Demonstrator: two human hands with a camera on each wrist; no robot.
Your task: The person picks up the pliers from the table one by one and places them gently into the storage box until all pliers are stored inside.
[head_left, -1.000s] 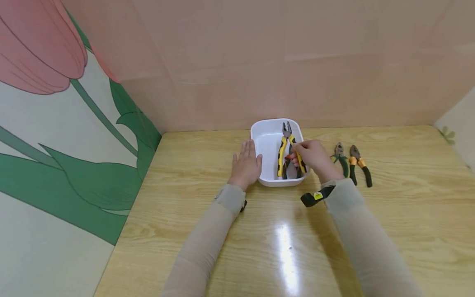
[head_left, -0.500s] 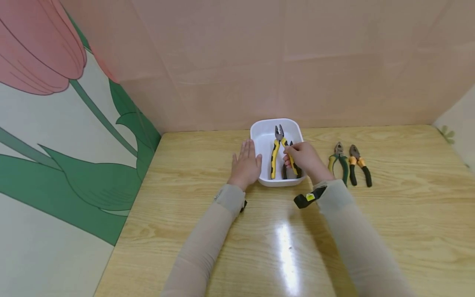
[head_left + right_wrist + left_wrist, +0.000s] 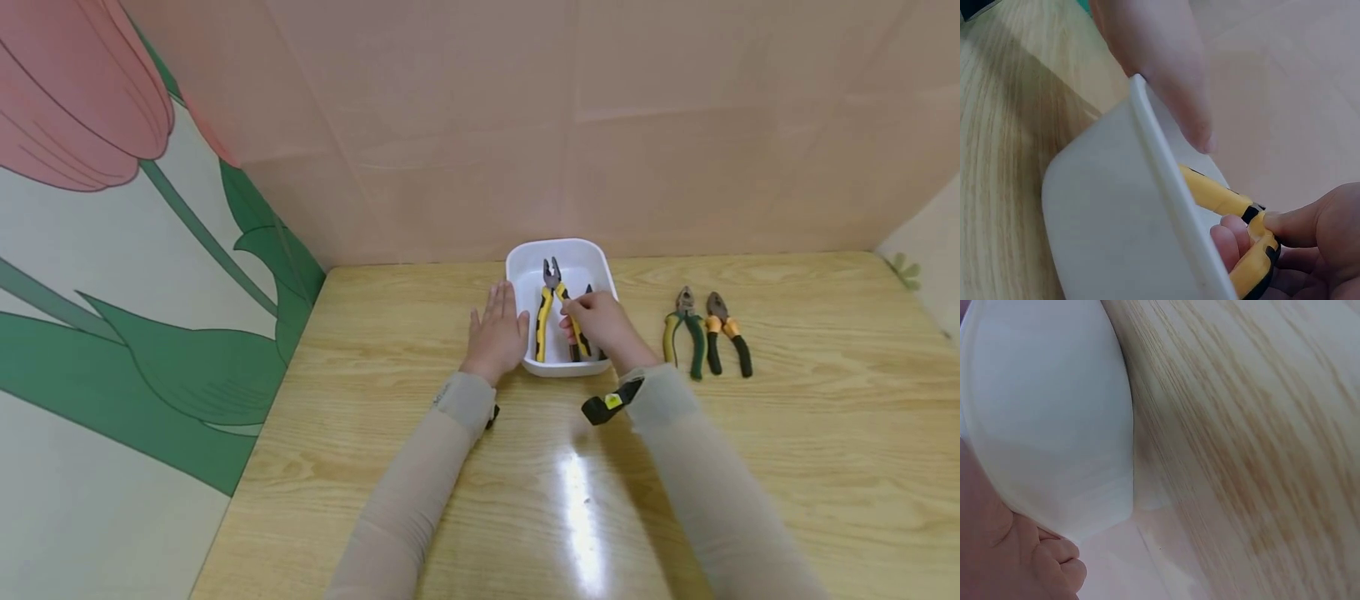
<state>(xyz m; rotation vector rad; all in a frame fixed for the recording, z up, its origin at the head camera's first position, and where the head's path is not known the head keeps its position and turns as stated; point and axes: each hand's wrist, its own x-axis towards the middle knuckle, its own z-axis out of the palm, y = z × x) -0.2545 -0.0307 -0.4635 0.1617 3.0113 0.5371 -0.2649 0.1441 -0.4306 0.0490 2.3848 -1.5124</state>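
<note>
In the head view, my right hand [image 3: 603, 329] grips one handle of a pair of yellow-and-black pliers [image 3: 543, 321], low inside a white plastic basin [image 3: 570, 369]. The pliers' dark jaws point toward the far side. In the right wrist view, thumb and fingers pinch the yellow handle [image 3: 1213, 192] behind the basin's wall. Another dark-handled tool [image 3: 588, 292] lies in the basin, mostly covered by my right hand. My left hand [image 3: 497, 333] rests with straight fingers against the basin's left side; the left wrist view shows it at the basin's rim [image 3: 997, 481].
Right of the basin on the wooden table [image 3: 420, 317] lie green-and-yellow pliers [image 3: 693, 333] and pliers with orange-and-black handles [image 3: 723, 329]. A pinkish covered wall [image 3: 465, 150] stands behind the table, and a wall with a painted tulip [image 3: 82, 92] rises at the left.
My right hand has carried the yellow-and-black pliers leftward and slightly nearer me within the basin. More of the green-and-yellow pliers shows. My left hand has stayed in place.
</note>
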